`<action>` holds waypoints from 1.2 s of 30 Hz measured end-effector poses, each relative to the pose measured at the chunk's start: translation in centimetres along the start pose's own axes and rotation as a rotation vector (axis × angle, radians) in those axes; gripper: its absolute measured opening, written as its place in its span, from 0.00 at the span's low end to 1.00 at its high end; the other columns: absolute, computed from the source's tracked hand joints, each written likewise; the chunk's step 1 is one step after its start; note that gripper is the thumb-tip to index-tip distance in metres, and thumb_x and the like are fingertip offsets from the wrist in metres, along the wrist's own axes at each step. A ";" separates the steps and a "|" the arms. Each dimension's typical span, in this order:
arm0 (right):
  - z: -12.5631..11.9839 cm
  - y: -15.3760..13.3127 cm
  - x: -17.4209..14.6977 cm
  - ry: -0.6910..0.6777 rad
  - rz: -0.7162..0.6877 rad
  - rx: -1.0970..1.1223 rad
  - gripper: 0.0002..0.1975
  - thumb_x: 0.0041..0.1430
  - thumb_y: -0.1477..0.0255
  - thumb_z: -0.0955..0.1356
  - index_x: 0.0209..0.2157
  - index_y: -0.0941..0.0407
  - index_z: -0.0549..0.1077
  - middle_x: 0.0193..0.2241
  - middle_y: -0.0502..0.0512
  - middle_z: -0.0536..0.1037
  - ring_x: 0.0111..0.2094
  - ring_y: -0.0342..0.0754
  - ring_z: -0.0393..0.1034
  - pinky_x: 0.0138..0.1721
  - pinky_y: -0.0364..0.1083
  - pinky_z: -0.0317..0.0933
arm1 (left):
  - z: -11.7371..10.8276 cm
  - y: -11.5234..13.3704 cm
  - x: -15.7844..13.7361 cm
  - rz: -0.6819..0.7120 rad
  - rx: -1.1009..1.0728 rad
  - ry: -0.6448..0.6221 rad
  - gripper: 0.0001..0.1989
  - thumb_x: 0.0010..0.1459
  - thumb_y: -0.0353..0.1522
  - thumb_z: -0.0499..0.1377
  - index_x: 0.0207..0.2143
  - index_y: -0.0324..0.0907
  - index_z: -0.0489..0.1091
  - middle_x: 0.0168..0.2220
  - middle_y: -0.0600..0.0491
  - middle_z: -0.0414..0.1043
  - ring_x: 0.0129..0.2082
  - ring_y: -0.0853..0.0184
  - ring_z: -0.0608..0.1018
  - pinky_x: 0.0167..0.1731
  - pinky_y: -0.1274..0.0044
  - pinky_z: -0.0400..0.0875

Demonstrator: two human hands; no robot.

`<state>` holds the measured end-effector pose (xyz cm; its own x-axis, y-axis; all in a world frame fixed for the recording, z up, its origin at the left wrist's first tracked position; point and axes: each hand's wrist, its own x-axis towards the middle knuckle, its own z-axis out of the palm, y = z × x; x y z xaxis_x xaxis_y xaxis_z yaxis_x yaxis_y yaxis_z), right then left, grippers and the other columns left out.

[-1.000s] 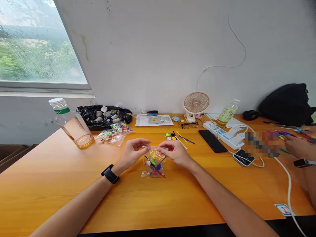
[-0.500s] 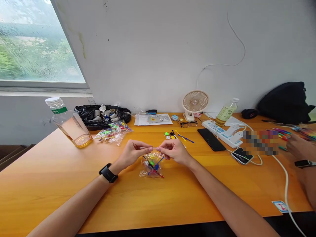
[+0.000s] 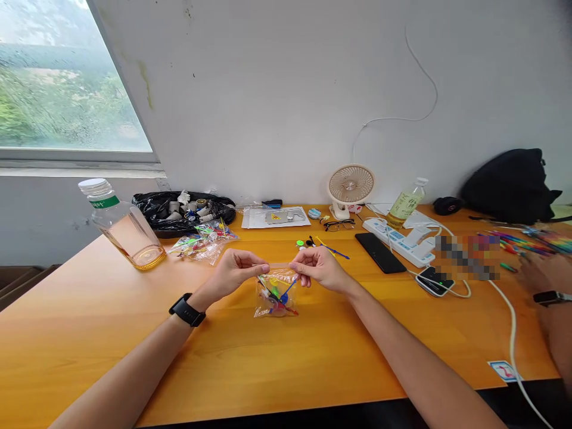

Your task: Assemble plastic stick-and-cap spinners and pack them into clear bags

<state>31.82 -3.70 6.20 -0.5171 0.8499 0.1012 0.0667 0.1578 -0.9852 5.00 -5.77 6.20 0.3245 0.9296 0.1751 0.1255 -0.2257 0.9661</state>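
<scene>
A clear plastic zip bag (image 3: 276, 295) hangs over the table between my hands, with small blue, red, green, yellow and black plastic pieces inside. My left hand (image 3: 239, 273) pinches the bag's top left corner between thumb and fingers. At the top right corner, my right hand (image 3: 318, 268) grips the bag's edge the same way. The top strip is stretched straight between them. Just behind my right hand lie loose plastic sticks (image 3: 333, 247) and small coloured discs (image 3: 300, 243), partly hidden by it.
Filled plastic bags (image 3: 203, 241) lie left, before a black bag of rolls (image 3: 183, 211). A tilted-looking bottle (image 3: 129, 229) stands far left. Behind are a fan (image 3: 351, 185) and glasses (image 3: 339, 224); right, a phone (image 3: 379, 252), power strip (image 3: 404, 241) and another person's hand (image 3: 545, 277).
My hands have moved apart along the bag's top edge, from near its middle to its corners. The bag's top is now spread wider. The other person's hand has shifted slightly.
</scene>
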 end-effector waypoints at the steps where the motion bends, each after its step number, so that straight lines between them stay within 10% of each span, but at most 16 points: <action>1: 0.0 0.1 0.0 -0.024 0.002 0.000 0.22 0.55 0.53 0.79 0.31 0.60 0.79 0.23 0.53 0.81 0.20 0.42 0.73 0.21 0.39 0.68 | 0.1 -0.1 0.0 -0.005 -0.002 -0.017 0.15 0.55 0.43 0.73 0.34 0.40 0.83 0.33 0.47 0.84 0.30 0.64 0.82 0.32 0.76 0.76; 9: 0.0 0.9 0.4 -0.048 0.007 0.000 0.24 0.57 0.51 0.77 0.35 0.60 0.80 0.25 0.55 0.81 0.22 0.43 0.74 0.24 0.41 0.68 | 0.4 -1.2 0.0 0.000 0.003 -0.031 0.13 0.59 0.40 0.69 0.39 0.39 0.82 0.35 0.47 0.83 0.33 0.65 0.81 0.33 0.76 0.74; 19: -0.5 0.6 0.6 0.247 -0.031 0.014 0.30 0.60 0.43 0.71 0.31 0.59 0.80 0.21 0.54 0.78 0.19 0.41 0.68 0.21 0.41 0.60 | -6.6 0.5 0.3 0.452 0.711 1.058 0.05 0.64 0.35 0.62 0.39 0.42 0.75 0.43 0.46 0.78 0.44 0.58 0.78 0.44 0.67 0.72; 27: -2.1 0.5 0.8 0.353 -0.067 -0.012 0.31 0.60 0.42 0.71 0.30 0.58 0.81 0.22 0.55 0.77 0.20 0.42 0.67 0.22 0.42 0.60 | -9.7 -3.2 0.3 0.023 1.336 0.513 0.03 0.56 0.33 0.62 0.34 0.44 0.75 0.42 0.45 0.80 0.48 0.47 0.75 0.45 0.60 0.67; 36: -5.1 2.2 0.9 0.582 -0.150 -0.575 0.18 0.69 0.56 0.67 0.36 0.56 0.78 0.30 0.55 0.80 0.30 0.50 0.73 0.31 0.47 0.66 | -8.4 -4.7 0.7 0.176 1.353 0.281 0.19 0.70 0.41 0.54 0.59 0.50 0.74 0.65 0.47 0.71 0.67 0.44 0.64 0.61 0.55 0.60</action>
<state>35.85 -0.09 4.85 -0.0416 0.8987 0.4367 0.5392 0.3881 -0.7474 -3.23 -1.64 3.33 0.2542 0.8500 0.4613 0.9542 -0.2982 0.0235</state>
